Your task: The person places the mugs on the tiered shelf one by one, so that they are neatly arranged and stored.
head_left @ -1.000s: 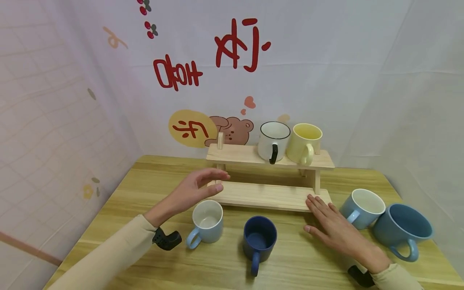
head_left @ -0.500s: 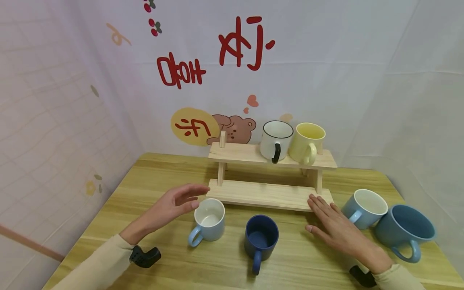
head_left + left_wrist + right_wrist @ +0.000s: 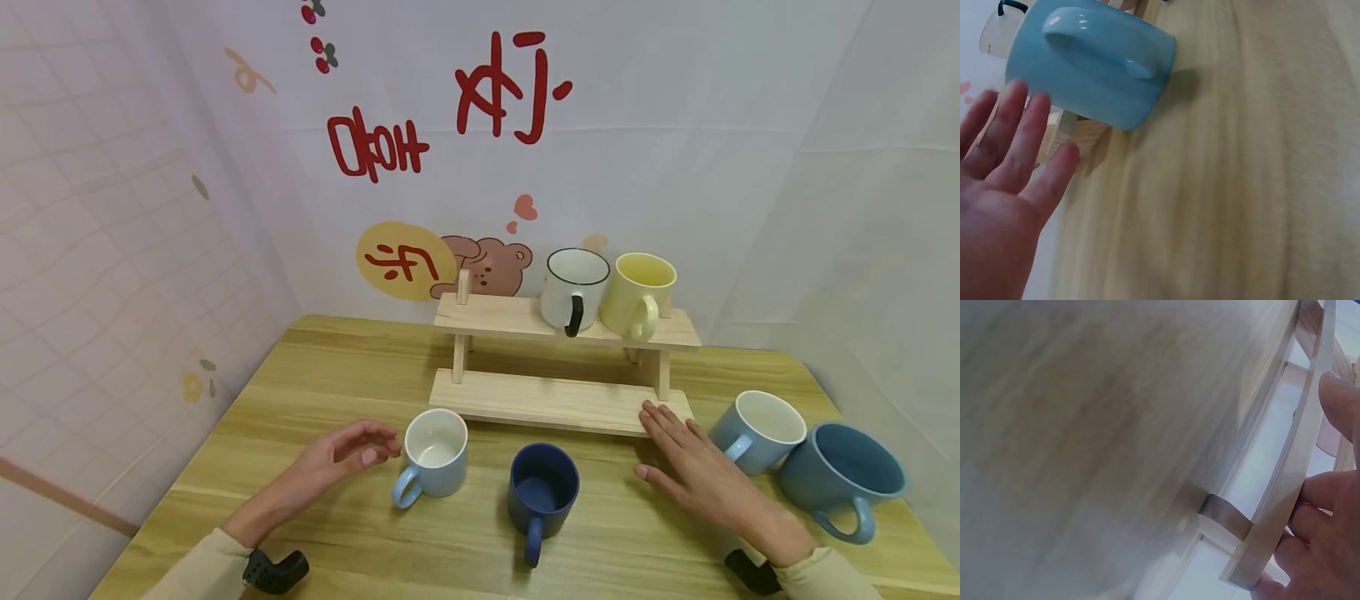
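Note:
My left hand (image 3: 330, 467), fingers loosely bent and nothing in its grasp, is just left of a light blue mug (image 3: 447, 478) with a white inside. In the left wrist view that mug (image 3: 1085, 75) lies beyond the spread fingers (image 3: 1054, 178); whether they touch it I cannot tell. My right hand (image 3: 697, 475) lies with straight fingers on the right end of the lower board of a wooden two-tier rack (image 3: 555, 398). The right wrist view shows its fingers (image 3: 1316, 519) against the board's edge. Between the hands stands a dark blue mug (image 3: 538, 512), handle toward me.
On the rack's upper board are a white mug (image 3: 566, 300) with black rim and handle and a yellow mug (image 3: 630, 304). Right of my right hand stand another light blue mug (image 3: 772, 446) and a larger blue mug (image 3: 817, 483). Printed cloth (image 3: 675, 167) hangs behind the table (image 3: 337, 367).
My left hand has drawn back from near the rack's left end, toward me and down beside the light blue mug. My right hand stays on the lower board. The head view has shifted slightly.

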Available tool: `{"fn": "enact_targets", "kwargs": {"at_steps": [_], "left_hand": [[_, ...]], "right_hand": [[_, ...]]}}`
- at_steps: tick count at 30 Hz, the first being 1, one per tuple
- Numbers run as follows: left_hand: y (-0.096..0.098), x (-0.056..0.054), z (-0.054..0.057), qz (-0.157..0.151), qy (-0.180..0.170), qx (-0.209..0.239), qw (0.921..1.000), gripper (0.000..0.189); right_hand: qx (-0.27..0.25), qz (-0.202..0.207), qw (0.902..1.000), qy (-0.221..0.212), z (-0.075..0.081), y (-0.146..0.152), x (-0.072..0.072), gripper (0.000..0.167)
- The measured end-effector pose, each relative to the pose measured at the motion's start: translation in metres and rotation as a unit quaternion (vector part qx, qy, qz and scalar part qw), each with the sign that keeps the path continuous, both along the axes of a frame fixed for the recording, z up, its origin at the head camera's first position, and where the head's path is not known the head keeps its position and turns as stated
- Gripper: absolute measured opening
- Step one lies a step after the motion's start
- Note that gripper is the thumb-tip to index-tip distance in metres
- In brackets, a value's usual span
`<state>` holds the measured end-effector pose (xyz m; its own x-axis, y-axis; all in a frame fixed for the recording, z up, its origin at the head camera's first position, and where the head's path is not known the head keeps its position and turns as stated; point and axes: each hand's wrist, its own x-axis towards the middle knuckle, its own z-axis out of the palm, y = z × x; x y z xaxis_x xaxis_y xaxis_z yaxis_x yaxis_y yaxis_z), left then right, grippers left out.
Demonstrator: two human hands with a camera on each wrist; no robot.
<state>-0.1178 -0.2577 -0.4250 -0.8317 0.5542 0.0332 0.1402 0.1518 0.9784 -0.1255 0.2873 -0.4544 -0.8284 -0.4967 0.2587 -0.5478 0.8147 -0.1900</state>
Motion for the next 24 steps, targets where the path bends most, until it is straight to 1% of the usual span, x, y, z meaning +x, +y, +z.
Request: {"fn": "enact_targets", "kwargs": {"at_steps": [2,5,7,9,10,14,15,18,24], "left_hand": [[0.0,0.002,-0.005,-0.015,-0.006,-0.004,0.9999,0.034],[0.003,0.004,-0.013,-0.041,-0.018,-0.022,0.9988,0.03],[0.005,0.005,-0.018,-0.059,-0.026,-0.023,0.9977,0.029],[0.008,0.006,-0.021,-0.079,-0.037,-0.01,0.9962,0.029],[0.009,0.006,-0.023,-0.091,-0.042,0.004,0.9949,0.03],[0.015,0.006,-0.029,-0.124,-0.059,0.045,0.9895,0.028],[0.017,0.006,-0.03,-0.129,-0.062,0.048,0.9885,0.027],[0.021,0.006,-0.031,-0.128,-0.065,0.041,0.9888,0.024],[0.024,0.005,-0.032,-0.128,-0.057,0.029,0.9897,0.026]], "right_hand": [[0.0,-0.001,1.0,0.004,0.0,0.001,0.0,0.078],[-0.001,-0.002,1.0,0.005,-0.001,0.002,0.0,0.078],[-0.002,-0.002,1.0,0.004,-0.001,0.002,0.001,0.078],[-0.003,-0.002,1.0,0.002,-0.002,0.002,0.001,0.078],[-0.003,-0.001,1.0,0.002,-0.002,0.002,0.001,0.078],[-0.005,0.0,1.0,0.005,-0.002,0.002,0.001,0.078],[-0.005,0.0,1.0,0.006,-0.003,0.001,0.001,0.078],[-0.004,0.0,1.0,0.008,-0.003,0.001,0.001,0.078],[-0.008,0.003,0.9999,0.007,0.0,0.0,0.001,0.077]]}}
